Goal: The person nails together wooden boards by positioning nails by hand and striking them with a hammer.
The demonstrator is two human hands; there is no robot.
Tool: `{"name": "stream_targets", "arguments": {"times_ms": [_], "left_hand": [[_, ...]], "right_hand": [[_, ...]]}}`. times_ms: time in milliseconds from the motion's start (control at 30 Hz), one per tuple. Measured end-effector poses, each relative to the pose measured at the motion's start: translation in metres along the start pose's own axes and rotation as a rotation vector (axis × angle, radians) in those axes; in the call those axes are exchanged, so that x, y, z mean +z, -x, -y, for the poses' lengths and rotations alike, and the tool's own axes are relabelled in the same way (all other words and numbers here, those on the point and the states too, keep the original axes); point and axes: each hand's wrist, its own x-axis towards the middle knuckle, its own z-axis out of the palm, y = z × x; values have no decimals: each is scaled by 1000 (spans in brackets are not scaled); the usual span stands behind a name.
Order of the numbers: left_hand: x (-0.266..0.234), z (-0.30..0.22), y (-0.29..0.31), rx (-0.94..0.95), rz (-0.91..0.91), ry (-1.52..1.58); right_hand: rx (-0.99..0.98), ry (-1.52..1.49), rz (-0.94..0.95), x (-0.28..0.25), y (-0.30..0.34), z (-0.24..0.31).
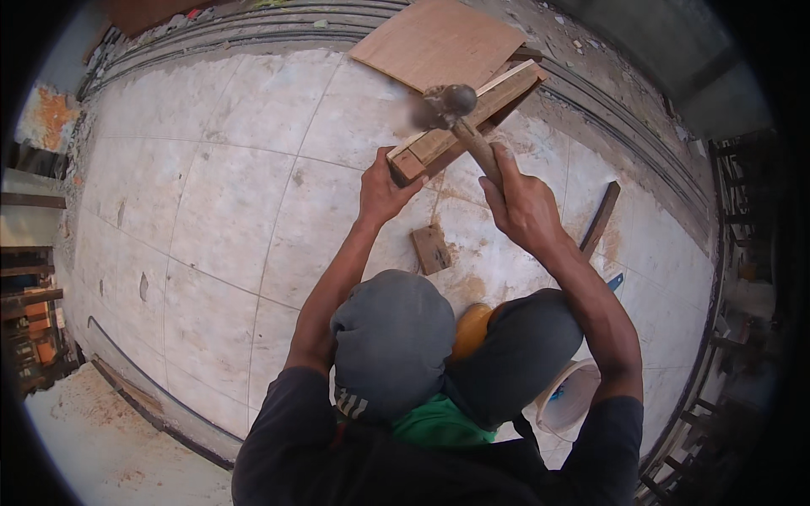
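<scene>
My right hand (525,207) is wrapped round the wooden handle of a hammer (479,152). Its dark, rounded metal head is partly blurred and lies over the wooden frame in this view; whether it touches the wood I cannot tell. The narrow wooden frame (510,90) is built of joined boards and slants away to the far right. Round its near left corner my left hand (386,190) is closed, with the thumb below the end block. Just nearer to me, a short wood block (431,249) lies on the tiled floor (228,202).
Beyond the frame lies a plywood sheet (439,42). To the right are a dark wood strip (599,219) and a blue-ended tool (616,282). A white bucket (569,398) stands by my right knee. Long rods (278,24) run along the far edge. Sawdust is scattered around the block.
</scene>
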Motion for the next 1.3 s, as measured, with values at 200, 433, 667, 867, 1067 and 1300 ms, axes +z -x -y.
{"name": "stream_targets", "arguments": {"times_ms": [200,433,667,867,1067,1300], "left_hand": [[-23,8,-6,46,-13,25],[-8,0,-6,32,5,19],[-15,2,0,27,-111,9],[-13,-17,-2,173,-115,-124],[0,-8,20,418,-96,-182],[16,39,77,717,100,-432]], "right_hand": [[-27,-126,-36,0,-11,21],[-14,-84,-126,3,-2,6],[124,-152,136,-6,-1,2],[413,-384,18,-42,18,-39],[706,-544,-136,31,106,-123],[1001,-681,-212,166,240,-186]]}}
